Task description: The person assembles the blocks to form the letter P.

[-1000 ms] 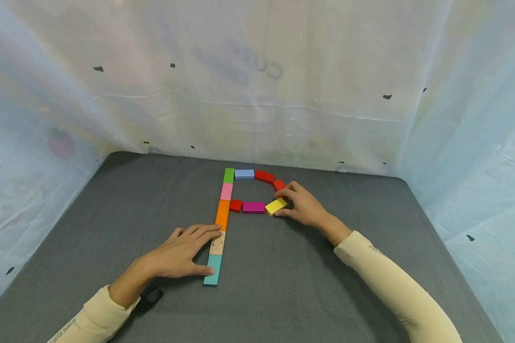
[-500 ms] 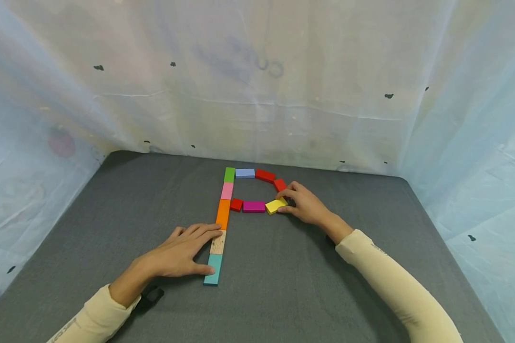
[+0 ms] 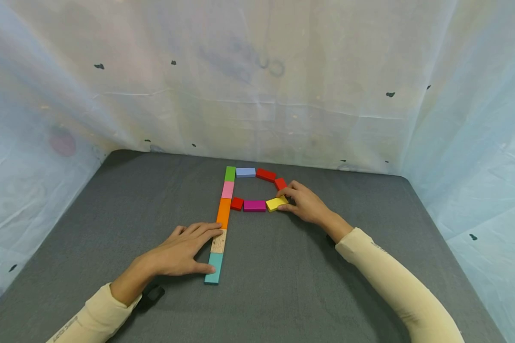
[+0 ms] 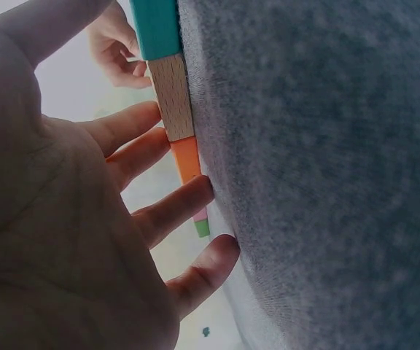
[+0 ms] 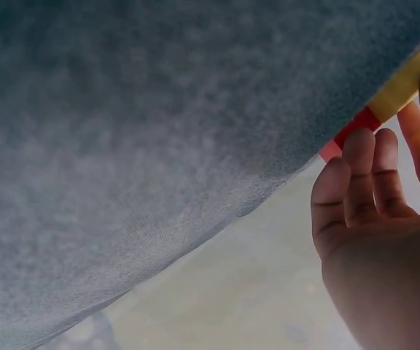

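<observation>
My right hand [image 3: 305, 205] pinches a yellow block [image 3: 275, 204] between thumb and fingers at the lower right of a loop of blocks. Spread out, my left hand [image 3: 178, 252] rests along a straight column. Its thumb touches the teal block [image 3: 214, 267], and its fingertips reach the plain wood block [image 3: 218, 242] and the orange block [image 3: 223, 212]. A magenta block [image 3: 254, 206] lies beside the yellow one, followed by a small red block [image 3: 237, 204] near the column. In the right wrist view, the yellow block [image 5: 407, 84] sits at the thumb.
Pink [image 3: 227, 189] and green [image 3: 230, 173] blocks top the column. From there a light blue block [image 3: 245, 172] and red blocks [image 3: 266, 174] curve right. Everything lies on a grey cloth surface [image 3: 257, 295], with pale sheeting [image 3: 257, 95] rising behind and at both sides.
The yellow block has turned slightly, its tilt now shallower against the magenta block. My right thumb has shifted a little up with it. My left hand stays in place.
</observation>
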A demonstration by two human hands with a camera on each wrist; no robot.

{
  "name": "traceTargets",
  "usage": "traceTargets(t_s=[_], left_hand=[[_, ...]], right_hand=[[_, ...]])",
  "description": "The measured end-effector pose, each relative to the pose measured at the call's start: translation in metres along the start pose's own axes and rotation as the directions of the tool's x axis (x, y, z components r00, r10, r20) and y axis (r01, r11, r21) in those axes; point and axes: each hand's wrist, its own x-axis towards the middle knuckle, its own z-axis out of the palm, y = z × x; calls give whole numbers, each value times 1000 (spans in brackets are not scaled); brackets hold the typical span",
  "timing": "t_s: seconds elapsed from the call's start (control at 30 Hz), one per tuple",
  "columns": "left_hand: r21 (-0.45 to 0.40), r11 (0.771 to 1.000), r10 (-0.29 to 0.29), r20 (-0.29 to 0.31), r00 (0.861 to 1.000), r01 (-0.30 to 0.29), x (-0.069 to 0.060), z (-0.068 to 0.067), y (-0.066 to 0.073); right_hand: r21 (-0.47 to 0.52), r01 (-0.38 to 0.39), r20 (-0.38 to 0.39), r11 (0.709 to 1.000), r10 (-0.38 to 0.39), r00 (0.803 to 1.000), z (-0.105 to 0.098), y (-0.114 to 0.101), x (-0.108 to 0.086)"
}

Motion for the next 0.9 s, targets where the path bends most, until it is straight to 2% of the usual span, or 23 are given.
traceTargets(t_s=[0.37, 0.9], left_hand=[[-10, 1000, 0, 3, 1000, 0, -1, -2, 2], [-19, 1000, -11, 2, 1000, 11, 3, 1, -3]], right_hand=[[7, -9, 7, 1000, 9, 1000, 0, 1, 1], [27, -32, 10, 999, 32, 999, 1, 2, 0]])
